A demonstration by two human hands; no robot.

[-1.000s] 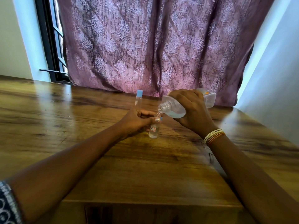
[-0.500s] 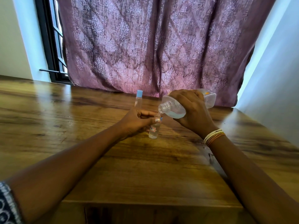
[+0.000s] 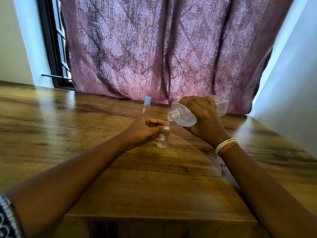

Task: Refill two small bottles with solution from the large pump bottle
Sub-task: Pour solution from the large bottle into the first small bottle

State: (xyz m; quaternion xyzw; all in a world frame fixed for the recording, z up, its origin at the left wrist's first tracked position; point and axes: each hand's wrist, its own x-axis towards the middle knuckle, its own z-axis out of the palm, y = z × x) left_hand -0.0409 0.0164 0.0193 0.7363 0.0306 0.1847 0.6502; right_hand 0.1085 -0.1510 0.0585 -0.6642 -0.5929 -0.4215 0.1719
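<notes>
My left hand grips a small clear bottle that stands upright on the wooden table, its mouth uncovered. My right hand holds the large clear bottle tipped on its side, pump removed, its threaded neck just above the small bottle's mouth. A thin stream of clear liquid runs from the neck into the small bottle. A bit of blue shows by my left thumb. A second small bottle with a blue cap stands upright behind my left hand.
A mauve patterned curtain hangs along the table's far edge. A dark window frame is at the back left and a pale wall at the right. The table's near edge runs across the bottom.
</notes>
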